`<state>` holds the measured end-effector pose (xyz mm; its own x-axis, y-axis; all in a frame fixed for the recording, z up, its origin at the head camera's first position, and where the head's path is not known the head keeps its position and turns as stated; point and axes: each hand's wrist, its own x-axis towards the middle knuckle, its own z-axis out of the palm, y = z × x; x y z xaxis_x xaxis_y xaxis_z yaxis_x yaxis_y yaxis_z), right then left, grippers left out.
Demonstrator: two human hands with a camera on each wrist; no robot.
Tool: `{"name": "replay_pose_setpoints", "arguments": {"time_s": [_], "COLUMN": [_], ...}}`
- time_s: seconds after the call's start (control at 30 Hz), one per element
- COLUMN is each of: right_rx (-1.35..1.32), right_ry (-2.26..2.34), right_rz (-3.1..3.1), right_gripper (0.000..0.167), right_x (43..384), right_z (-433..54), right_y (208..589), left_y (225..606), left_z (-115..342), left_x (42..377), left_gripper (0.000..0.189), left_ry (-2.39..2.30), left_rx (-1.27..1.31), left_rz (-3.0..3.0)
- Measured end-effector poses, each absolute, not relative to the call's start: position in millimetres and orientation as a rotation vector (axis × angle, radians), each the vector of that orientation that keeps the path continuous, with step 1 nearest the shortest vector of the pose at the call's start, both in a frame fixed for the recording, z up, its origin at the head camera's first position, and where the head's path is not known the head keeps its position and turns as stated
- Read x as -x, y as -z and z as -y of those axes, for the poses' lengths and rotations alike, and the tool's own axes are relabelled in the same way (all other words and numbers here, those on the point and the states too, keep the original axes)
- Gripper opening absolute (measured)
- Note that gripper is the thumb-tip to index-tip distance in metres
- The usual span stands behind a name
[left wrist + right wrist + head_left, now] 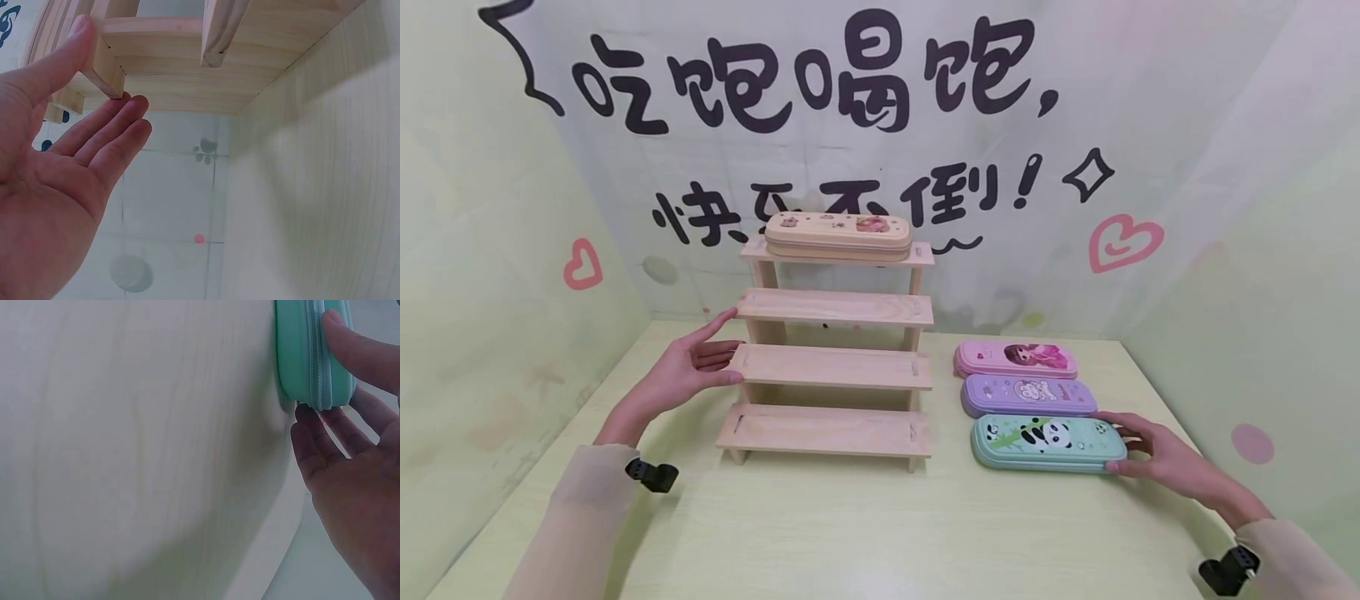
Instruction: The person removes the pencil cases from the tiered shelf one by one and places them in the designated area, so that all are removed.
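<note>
A light wooden tiered shelf (831, 367) stands on the table, a cream pencil case (842, 233) lying on its top tier. My left hand (681, 371) is at the shelf's left side, fingers mostly straight. In the left wrist view, the thumb (65, 59) touches the end of a board and the fingertips sit right at its lower corner. My right hand (1168, 458) grips the right end of a mint-green panda pencil case (1037, 442), thumb at the front edge. The right wrist view shows its zipper (317, 356) beside the thumb.
Behind the green case lie a purple pencil case (1030, 395) and a pink pencil case (1018, 358), side by side right of the shelf. A printed cloth backdrop (970, 283) rises behind the table (850, 525) and along both sides.
</note>
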<state>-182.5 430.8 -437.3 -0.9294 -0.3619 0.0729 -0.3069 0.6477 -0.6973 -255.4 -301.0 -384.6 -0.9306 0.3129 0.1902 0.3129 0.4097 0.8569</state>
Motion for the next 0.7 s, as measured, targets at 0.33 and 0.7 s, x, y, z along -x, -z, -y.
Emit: {"name": "replay_pose_setpoints", "arguments": {"time_s": [0.33,0.7], "right_rx": [0.544,0.619], "right_ry": [1.13,1.175], "right_rz": [-2.783,-2.791], "right_gripper": [0.073,0.074], "right_x": [181.4,180.3], "right_z": [-429.6,-431.2], "right_y": [435.5,437.1], "left_y": [384.7,382.3], "left_z": [300.4,300.5], "left_x": [254.4,253.7], "left_gripper": [0.104,0.103], "left_ry": [1.594,1.657], "left_rx": [0.582,0.591], "left_rz": [2.637,2.625]}}
